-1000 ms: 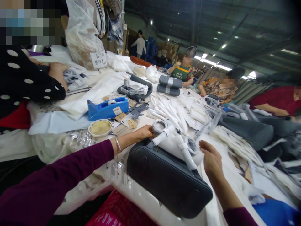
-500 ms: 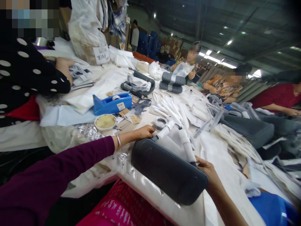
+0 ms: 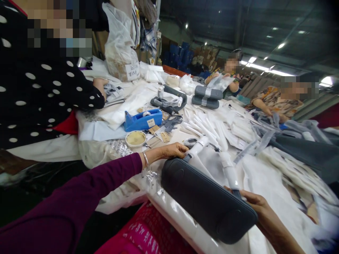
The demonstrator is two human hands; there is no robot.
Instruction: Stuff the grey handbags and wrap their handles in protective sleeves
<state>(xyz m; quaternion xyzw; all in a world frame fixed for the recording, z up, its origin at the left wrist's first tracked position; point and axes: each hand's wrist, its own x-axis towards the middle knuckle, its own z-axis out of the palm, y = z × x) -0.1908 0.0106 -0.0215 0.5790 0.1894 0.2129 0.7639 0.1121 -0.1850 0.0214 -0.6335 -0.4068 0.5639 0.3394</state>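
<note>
A dark grey handbag [image 3: 206, 201] lies tilted at the near table edge, its broad bottom side towards me. White wrapping [image 3: 231, 173] covers its handles, which reach away over the table. My left hand [image 3: 176, 151] is closed at the bag's left end, fingers pinching near the base of a handle. At the right end, my right hand [image 3: 254, 203] grips the bag by its edge beside the other handle base; some of its fingers are hidden behind the bag. Just beyond the left hand lies a roll of clear tape [image 3: 190, 142].
A blue tape dispenser [image 3: 143, 120], a round tub of yellowish paste [image 3: 136, 139] and tags [image 3: 161, 135] lie left of centre. White wrapping strips [image 3: 206, 128] and two stacked grey bags [image 3: 208, 95] are farther back. A co-worker in a dotted sleeve [image 3: 66, 91] works at left; others stand across the table.
My view has swung left, so most things appear farther right. Both hands keep hold of the handbag, which stays in nearly the same pose.
</note>
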